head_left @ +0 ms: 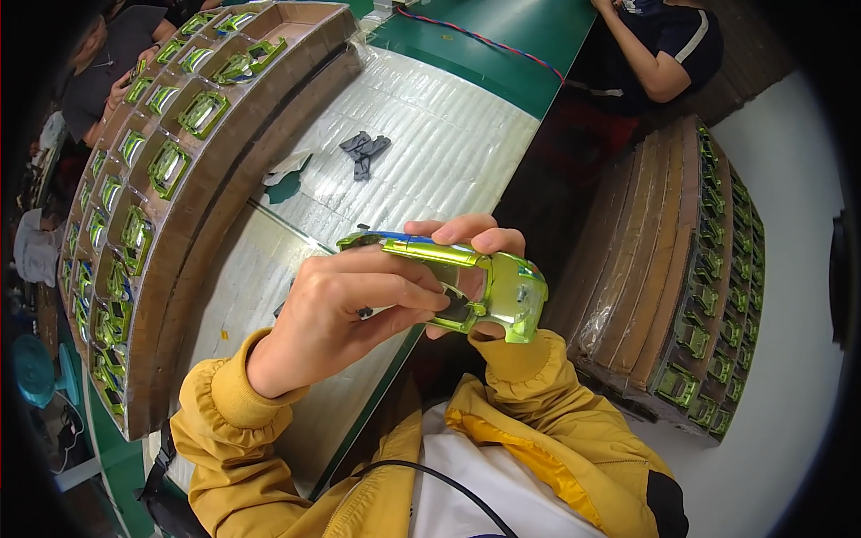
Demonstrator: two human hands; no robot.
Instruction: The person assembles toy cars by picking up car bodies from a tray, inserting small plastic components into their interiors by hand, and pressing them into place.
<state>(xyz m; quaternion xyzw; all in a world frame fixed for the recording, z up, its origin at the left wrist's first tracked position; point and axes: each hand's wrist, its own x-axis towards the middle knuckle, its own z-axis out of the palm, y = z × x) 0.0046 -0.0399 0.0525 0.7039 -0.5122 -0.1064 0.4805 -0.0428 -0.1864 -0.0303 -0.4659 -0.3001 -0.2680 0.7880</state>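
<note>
A shiny lime-green plastic housing (516, 296), with an open middle and a blue strip along its upper edge, is held above the near side of the table. My right hand (471, 235) is closed around its far side, fingertips over the upper edge and most of the palm hidden behind it. My left hand (354, 300) reaches in from the left, its fingers pressed together at the opening. Something dark shows at those fingertips, too covered to name. Beyond my hands, several small dark grey plastic parts (363, 152) lie in a pile on the table's whitish covering (430, 117).
A brown divided cardboard tray (260, 134) of green housings stands on the left, its long wall beside my left arm. Stacked cardboard trays (628, 269) with similar housings stand at right. A red-blue cable (484, 40) crosses the green mat. Other people sit at far left and far right.
</note>
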